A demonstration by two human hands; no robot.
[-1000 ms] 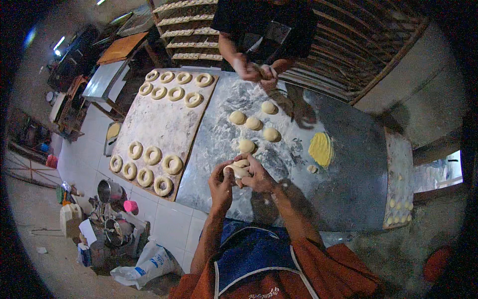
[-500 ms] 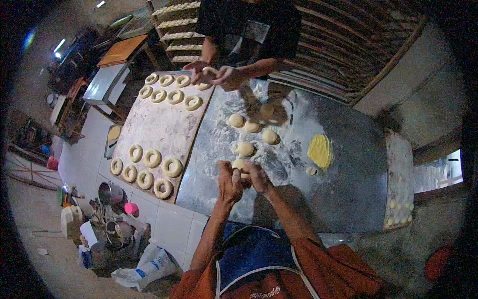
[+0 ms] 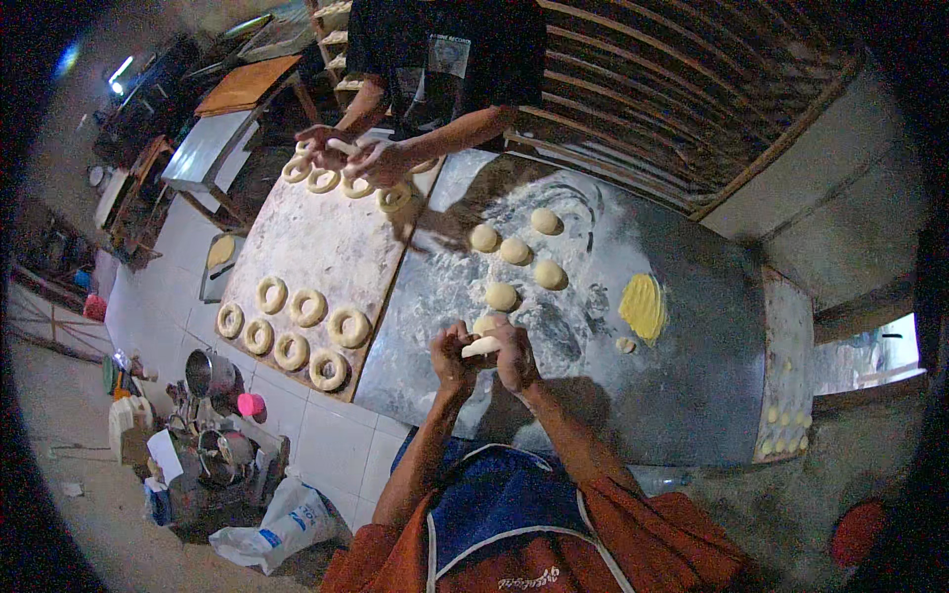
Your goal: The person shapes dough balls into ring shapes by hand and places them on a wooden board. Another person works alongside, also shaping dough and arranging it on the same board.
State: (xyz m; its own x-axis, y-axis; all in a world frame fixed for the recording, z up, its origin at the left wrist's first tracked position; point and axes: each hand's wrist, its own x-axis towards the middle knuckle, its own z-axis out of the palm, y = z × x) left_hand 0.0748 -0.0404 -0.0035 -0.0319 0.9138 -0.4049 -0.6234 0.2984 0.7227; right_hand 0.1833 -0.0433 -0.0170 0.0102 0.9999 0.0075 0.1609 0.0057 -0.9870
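A pale dough piece (image 3: 481,347) was gripped, caught between the curled fingers of left hand (image 3: 452,362) and right hand (image 3: 515,362), held over the near side of the floured desk (image 3: 697,395)! Just beyond, five dough balls (image 3: 501,296) were spread; to the right, a yellow patch (image 3: 643,308) was smeared. Leftward, seven dough rings (image 3: 348,327) were ranged on a board (image 3: 314,242), another strip (image 3: 343,145) being held above its far end by a co-worker (image 3: 395,104).

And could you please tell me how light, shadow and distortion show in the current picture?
In the head view: a lamp glares at upper left; the opening at right looks washed out; a dark shadow falls on the metal table near the right hand; the wooden rack looks curved, fisheye-style; the corners go black.
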